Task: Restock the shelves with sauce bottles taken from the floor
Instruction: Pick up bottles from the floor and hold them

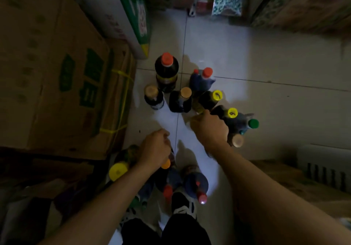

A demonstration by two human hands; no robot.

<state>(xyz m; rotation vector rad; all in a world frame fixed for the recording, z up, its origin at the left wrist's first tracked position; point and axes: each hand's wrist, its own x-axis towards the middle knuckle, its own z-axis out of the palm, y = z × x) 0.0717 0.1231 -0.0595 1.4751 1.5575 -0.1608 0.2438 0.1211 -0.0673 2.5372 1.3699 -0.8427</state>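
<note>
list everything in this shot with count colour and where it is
far bottles: about eight, dark, caps red, tan, yellow and green, standing on the floor ahead
near bottles: several, dark, caps yellow, orange and red, by the feet; exact count unclear
cardboard boxes: at least two, brown with green print, left
green box: one, green and white, top left
floor: pale tiles
shoes: two, black and white, bottom centre
hands: two, bare; left hand over the near bottles, right hand among the far bottles; fingers curled, grip unclear
</note>
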